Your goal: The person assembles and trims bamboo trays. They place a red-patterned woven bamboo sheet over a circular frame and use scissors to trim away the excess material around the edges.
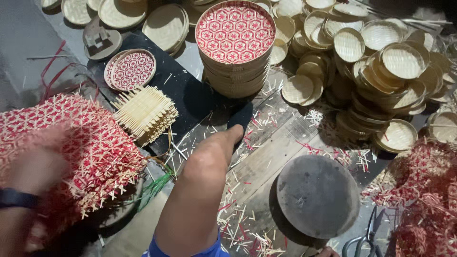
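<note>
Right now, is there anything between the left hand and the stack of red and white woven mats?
Nothing visible: the left hand, blurred, lies directly on the mats. The plain bamboo stack stands beside them.

No packages, labels, signs or screens show anywhere here. From upper left to lower right there is only woven bamboo work and loose splinters.

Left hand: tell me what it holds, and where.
The left hand, blurred, rests on the red woven mats at their near edge; an actual hold cannot be told.
</note>
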